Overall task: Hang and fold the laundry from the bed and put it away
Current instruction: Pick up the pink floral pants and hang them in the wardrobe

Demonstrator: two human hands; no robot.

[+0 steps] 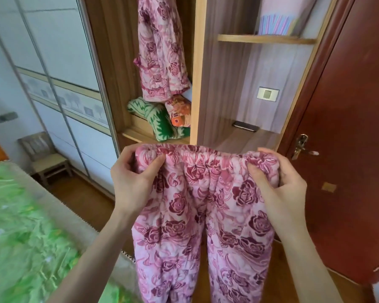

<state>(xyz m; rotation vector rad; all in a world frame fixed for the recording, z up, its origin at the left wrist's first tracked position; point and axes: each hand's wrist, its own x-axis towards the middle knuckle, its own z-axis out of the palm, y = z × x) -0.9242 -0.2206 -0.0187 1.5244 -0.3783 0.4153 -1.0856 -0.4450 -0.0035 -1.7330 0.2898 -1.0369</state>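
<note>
Your left hand [130, 180] pinches the left end of the elastic waistband of the pink rose-print trousers [204, 219], thumb on the near face, fingers curled behind the bunched cloth. Your right hand [279, 182] grips the right end the same way, fingers wrapped over a wad of fabric. Waistband stretched level between the two hands, gathered along its length. Both trouser legs hang straight down from it and run off the bottom of the view.

The trousers are held up in the air in front of the open wardrobe [195, 84], not resting on anything.

Inside the wardrobe's left bay: a matching rose-print top [162, 51] hangs, its hem just above two folded items, a green-and-white blanket [158, 119] and an orange patterned bundle [179, 110], lying on the bay's floor against the centre divider. Right bay: a wooden shelf [265, 39] with striped pink fabric [274, 22] on it; below, a dark flat object [245, 126] near the back edge, too small to identify.

Bed with green cover [20, 226] at lower left. Small wooden chair [46, 158] beside the sliding doors [59, 62]. Red-brown door [348, 127] stands to the right, handle at mid-height.
</note>
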